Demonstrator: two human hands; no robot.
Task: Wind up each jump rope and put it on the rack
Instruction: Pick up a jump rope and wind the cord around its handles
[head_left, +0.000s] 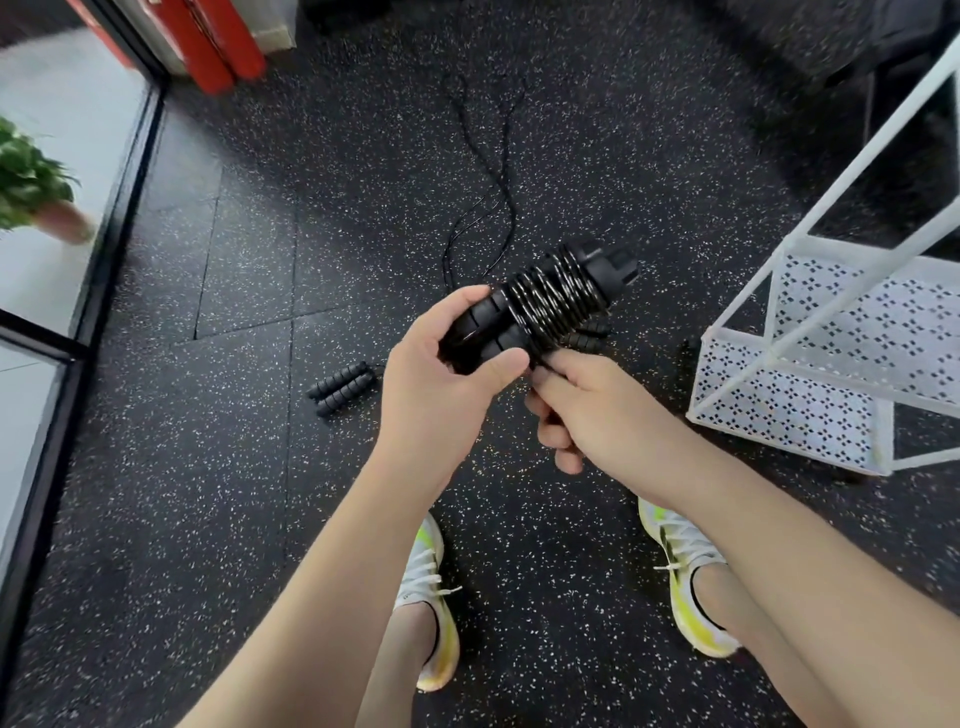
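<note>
A black jump rope (550, 299) has its cord wound in coils round its two ribbed handles, held side by side in front of me. My left hand (447, 364) grips the near ends of the handles, thumb on top. Just right of it, my right hand (576, 400) is curled under the bundle and pinches the cord where the coils end. A second jump rope (340, 387) lies on the floor to the left, its handles together and its cord (483, 208) trailing away in loose curves. The white wire rack (810, 374) stands at the right.
The floor is black speckled rubber. A glass wall with a dark frame (114, 218) runs along the left, with a potted plant (31, 182) behind it. Red cylinders (213, 47) stand at the back left. My two shoes (431, 597) are below my arms.
</note>
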